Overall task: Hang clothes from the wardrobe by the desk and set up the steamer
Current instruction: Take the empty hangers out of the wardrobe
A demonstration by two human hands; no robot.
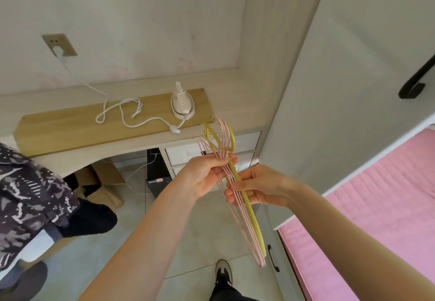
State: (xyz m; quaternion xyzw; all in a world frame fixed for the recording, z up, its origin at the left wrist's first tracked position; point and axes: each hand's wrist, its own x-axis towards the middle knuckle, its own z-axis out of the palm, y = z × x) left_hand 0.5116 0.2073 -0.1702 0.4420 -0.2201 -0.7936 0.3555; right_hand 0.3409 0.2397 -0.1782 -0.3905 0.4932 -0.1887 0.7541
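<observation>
Held out above the floor tiles, in front of the desk [141,146]: a bundle of hangers [250,242], thin pink wire for the most part, plus one thicker yellow hanger [257,227]. Hooks uppermost, over the desk drawers [186,153]; long bars slanting down toward the camera.

Left hand [207,176]: fingers [227,162] curled round the necks of the bundle just below the hooks, clasping all of them together. Right hand [261,187]: fingers [231,194] bent in from the right, tips pinching the same bundle a little lower down, at the shoulders. Thumb placement partly hidden by the wires. Both hands close together on the bundle; touching each other or not, impossible to tell.

On the desk, a bare wooden board [70,129]. Upright near its right end, the white steamer [182,103], well apart from either hand. From its base, a white cord [131,118] looping across the board and up to a plug in the wall socket [60,45].

To the right, a pale wardrobe door [353,89] with a black handle [415,80]; past its lower edge, a bed [376,206] under a pink cover. Beneath the desk, a black computer tower [157,178] and a cardboard box [103,183]. At the left edge, another person [28,183] in a dark patterned garment and black shoes.
</observation>
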